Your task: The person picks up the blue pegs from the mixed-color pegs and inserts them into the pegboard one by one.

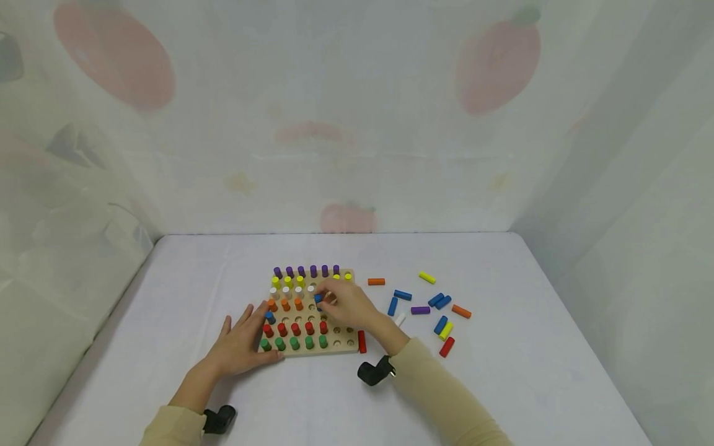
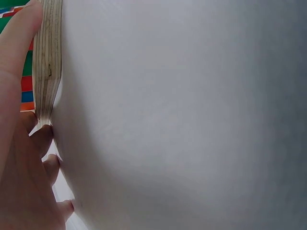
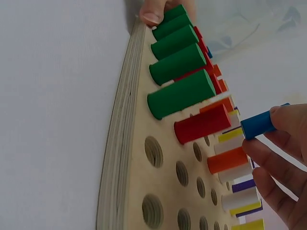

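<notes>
A light wooden pegboard (image 1: 348, 349) lies on the table, carrying upright colored pegs in rows. Purple pegs (image 1: 313, 271) stand along the back and green pegs (image 1: 294, 343) along the front. Between thumb and fingers, my right hand (image 1: 352, 305) pinches a blue peg (image 3: 258, 125), held tilted above the board. One other blue peg (image 1: 270, 318) stands at the left end of its row, beside bare holes. My left hand (image 1: 241, 345) rests at the board's left side with fingers spread, its thumb at the front left corner. The right hand covers part of the board in the head view.
Loose pegs lie on the white table (image 1: 491, 384) right of the board: several blue ones, an orange peg (image 1: 376, 282), a purple peg (image 1: 421, 310), a yellow peg (image 1: 427, 277) and a red peg (image 1: 447, 347). Another red peg (image 1: 362, 342) lies close against the board's right edge.
</notes>
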`<state>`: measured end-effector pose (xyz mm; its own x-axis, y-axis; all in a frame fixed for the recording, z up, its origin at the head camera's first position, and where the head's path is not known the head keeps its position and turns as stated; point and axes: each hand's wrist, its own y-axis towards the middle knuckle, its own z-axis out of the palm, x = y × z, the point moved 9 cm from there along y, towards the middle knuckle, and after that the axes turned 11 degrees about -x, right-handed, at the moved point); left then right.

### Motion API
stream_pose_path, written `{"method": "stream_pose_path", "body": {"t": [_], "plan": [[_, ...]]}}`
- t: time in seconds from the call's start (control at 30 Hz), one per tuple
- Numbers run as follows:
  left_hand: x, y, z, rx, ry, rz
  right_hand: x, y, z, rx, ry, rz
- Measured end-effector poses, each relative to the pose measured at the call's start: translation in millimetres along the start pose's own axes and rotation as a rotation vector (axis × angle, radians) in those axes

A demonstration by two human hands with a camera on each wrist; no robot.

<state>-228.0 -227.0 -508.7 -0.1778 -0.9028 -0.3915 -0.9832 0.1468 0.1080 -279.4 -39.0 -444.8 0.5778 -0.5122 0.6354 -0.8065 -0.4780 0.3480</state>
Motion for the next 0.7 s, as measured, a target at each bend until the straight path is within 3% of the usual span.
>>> {"method": "stream_pose_path", "body": {"t": [0.27, 0.7], "plan": [[0.5, 0.7, 0.4, -0.003, 0.005, 0.001, 9.2, 4.4, 11.9, 0.036, -0.015, -0.018], [0.2, 0.8, -0.4, 0.004, -0.005, -0.01, 15.8, 9.9, 24.3, 0.071, 0.0, 0.036]]}}
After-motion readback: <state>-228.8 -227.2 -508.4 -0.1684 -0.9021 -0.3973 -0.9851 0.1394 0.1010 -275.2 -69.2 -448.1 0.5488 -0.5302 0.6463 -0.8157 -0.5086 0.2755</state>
